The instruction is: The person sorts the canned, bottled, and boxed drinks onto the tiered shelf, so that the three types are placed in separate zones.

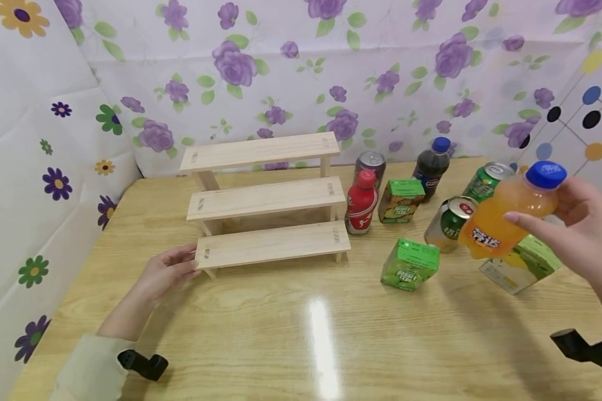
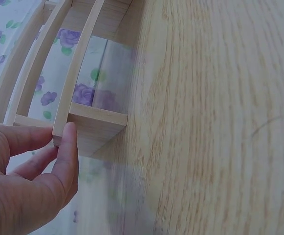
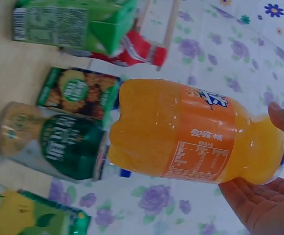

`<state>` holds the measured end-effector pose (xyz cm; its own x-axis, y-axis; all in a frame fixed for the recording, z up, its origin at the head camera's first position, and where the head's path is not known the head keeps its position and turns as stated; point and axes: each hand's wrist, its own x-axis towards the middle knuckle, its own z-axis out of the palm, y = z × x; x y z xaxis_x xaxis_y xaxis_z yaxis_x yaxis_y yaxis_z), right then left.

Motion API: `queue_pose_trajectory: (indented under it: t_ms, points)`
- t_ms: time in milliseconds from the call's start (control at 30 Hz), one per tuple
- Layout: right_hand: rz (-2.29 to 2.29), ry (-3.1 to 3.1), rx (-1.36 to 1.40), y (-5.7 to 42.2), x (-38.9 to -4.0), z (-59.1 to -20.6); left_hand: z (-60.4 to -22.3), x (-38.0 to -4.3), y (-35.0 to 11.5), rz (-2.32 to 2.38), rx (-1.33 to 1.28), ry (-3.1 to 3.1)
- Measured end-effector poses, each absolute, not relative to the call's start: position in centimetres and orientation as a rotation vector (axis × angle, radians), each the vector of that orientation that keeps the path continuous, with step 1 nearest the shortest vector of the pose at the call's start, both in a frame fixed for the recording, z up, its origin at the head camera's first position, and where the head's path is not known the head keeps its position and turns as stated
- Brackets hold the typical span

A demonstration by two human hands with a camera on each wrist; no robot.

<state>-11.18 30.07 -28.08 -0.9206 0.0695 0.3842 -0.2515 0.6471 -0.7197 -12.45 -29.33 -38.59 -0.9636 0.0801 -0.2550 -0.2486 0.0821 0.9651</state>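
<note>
My left hand pinches the left front corner of the lowest board of a three-tier wooden shelf; in the left wrist view, thumb and fingers meet on that board's end. Nothing stands on the boards. On the right, my right hand grips an orange soda bottle near its neck, under the blue cap. The bottle is tilted and held above the table, over a green-and-yellow carton. The right wrist view shows the bottle's orange label from the side.
Right of the shelf stand a red bottle, a dark can, a brown-and-green carton, a cola bottle, a green can, a green-and-gold can and a green carton. A flowered cloth hangs behind.
</note>
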Motion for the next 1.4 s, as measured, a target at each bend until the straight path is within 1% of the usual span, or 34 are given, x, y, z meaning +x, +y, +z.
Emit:
queue_pose_trajectory:
  t_ms: [400, 633, 733, 833, 1033, 1200, 1400]
  points:
    - [1.347, -2.340, 0.239, 27.7, -13.5, -23.0, -38.5, -12.6, -29.3, 1.969, -0.261, 2.070]
    - [1.428, -2.360, 0.189, 25.2, -15.1, -21.1, -38.6, -12.5, -29.5, 1.954, -0.260, 2.080]
    - [1.479, -2.333, 0.263, 24.0, -16.0, -20.1, -38.7, -12.5, -29.6, 1.958, -0.255, 2.080]
    - [1.647, -2.254, 0.367, 22.8, -17.0, -19.2, -38.6, -12.5, -29.6, 1.958, -0.252, 2.083]
    - [1.975, -2.091, 0.532, 20.2, -18.6, -18.2, -38.7, -12.7, -29.4, 1.959, -0.253, 2.079]
    - [2.040, -2.044, 0.637, 17.5, -19.9, -17.8, -38.7, -12.8, -29.3, 1.945, -0.252, 2.089]
    - [2.037, -2.068, 0.618, 14.0, -21.5, -17.4, -38.7, -12.6, -29.6, 1.932, -0.266, 2.104]
